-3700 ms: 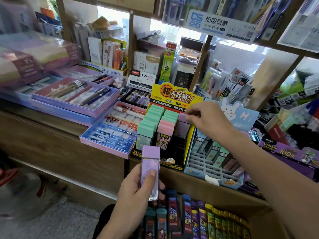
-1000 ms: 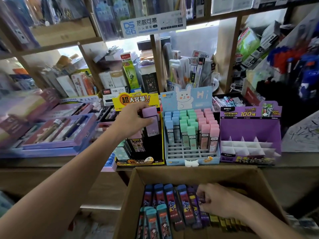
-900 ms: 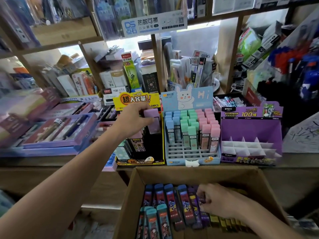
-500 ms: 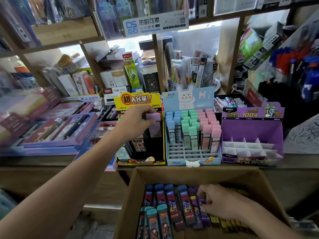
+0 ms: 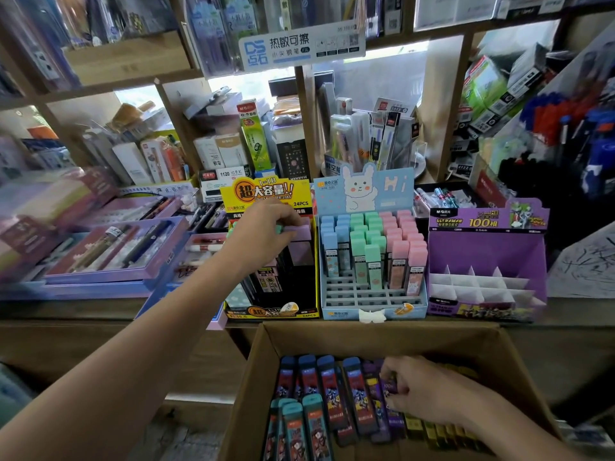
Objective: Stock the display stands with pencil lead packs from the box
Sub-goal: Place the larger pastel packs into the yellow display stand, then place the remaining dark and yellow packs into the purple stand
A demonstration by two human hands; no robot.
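Observation:
My left hand reaches over the yellow and black display stand and grips a purple-capped lead pack by its top, low inside the stand's right column. Down in the cardboard box my right hand closes on dark purple lead packs that lie among rows of blue, teal, purple and yellow packs. A light blue rabbit stand holds blue, green and pink packs. To its right stands a purple stand with bare white dividers.
The stands sit on a wooden counter under crowded shelves. Purple pen trays lie to the left. A sign with Chinese characters hangs from the upper shelf. Boxes and pens fill the right side.
My left hand has lowered the purple-capped pack deeper into the yellow and black stand. My right hand stays on the packs in the box, barely shifted.

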